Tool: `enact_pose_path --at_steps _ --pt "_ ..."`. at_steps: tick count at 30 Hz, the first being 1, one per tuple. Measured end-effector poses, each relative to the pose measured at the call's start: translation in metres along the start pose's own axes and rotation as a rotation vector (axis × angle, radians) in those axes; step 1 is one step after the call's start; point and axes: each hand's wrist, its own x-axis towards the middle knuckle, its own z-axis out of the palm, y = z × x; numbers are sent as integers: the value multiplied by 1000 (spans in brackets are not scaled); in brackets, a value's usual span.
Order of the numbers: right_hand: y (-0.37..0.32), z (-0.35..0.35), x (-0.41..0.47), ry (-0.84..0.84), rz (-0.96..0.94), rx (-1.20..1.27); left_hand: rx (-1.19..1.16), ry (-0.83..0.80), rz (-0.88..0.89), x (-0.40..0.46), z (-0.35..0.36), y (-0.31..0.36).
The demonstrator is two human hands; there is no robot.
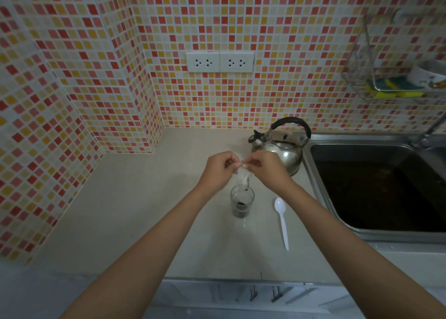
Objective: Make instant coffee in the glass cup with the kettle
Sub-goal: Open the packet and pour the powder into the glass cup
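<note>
We pinch a clear sachet [241, 177] with left hand [218, 170] and right hand [266, 168], fingers closed on its top, above the cup [242, 204] (dark granules inside) on the desk [135, 212]; kettle [281, 147] behind, spoon [282, 222] beside.

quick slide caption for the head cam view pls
Both hands tip a small clear packet of coffee granules into the glass cup; kettle and white plastic spoon wait nearby.
</note>
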Motion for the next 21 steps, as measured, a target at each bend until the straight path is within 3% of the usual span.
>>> enact_pose_path --at_steps 8,16,19,21 --pt "-10 4 -1 21 -45 -106 15 109 43 -3 0 0" --pt "-17 11 -4 2 -67 -138 84 104 135 -8 -8 -1" --pt "-19 14 -5 72 32 -6 -43 88 112 -12 -15 -1" --pt "-22 15 -6 113 144 175 -131 64 -22 -17 -21 -5"
